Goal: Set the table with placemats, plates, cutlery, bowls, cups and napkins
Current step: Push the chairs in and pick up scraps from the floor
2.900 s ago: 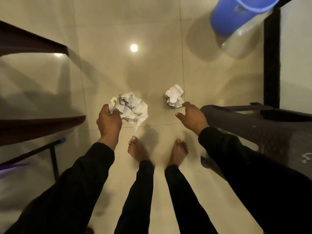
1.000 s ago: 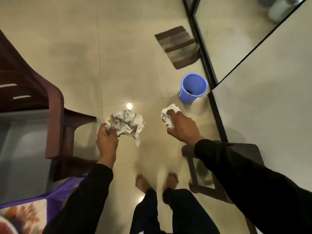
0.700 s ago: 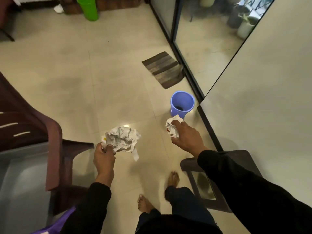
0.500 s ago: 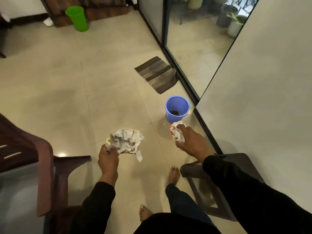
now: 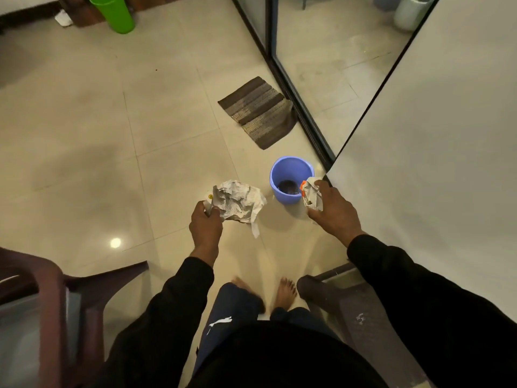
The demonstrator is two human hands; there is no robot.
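Note:
My left hand (image 5: 205,228) grips a large crumpled wad of newspaper (image 5: 237,201), held out over the tiled floor. A smaller crumpled paper ball (image 5: 311,195) with an orange spot sits in my right hand (image 5: 331,212), right at the near rim of a blue bucket (image 5: 291,179). The bucket stands on the floor by the foot of a white wall and has something dark at its bottom. No placemats, plates, cutlery, bowls or cups are in view.
A brown plastic chair (image 5: 53,301) stands at lower left and a dark stool (image 5: 352,301) at lower right. A striped doormat (image 5: 257,112) lies before a glass sliding door (image 5: 330,65). A green bin (image 5: 113,12) stands far off. My bare feet are below.
I picked the small paper ball off the floor with my right hand, straightened up and stepped toward the blue bucket. Both hands now sit closer to it, the right one at its rim.

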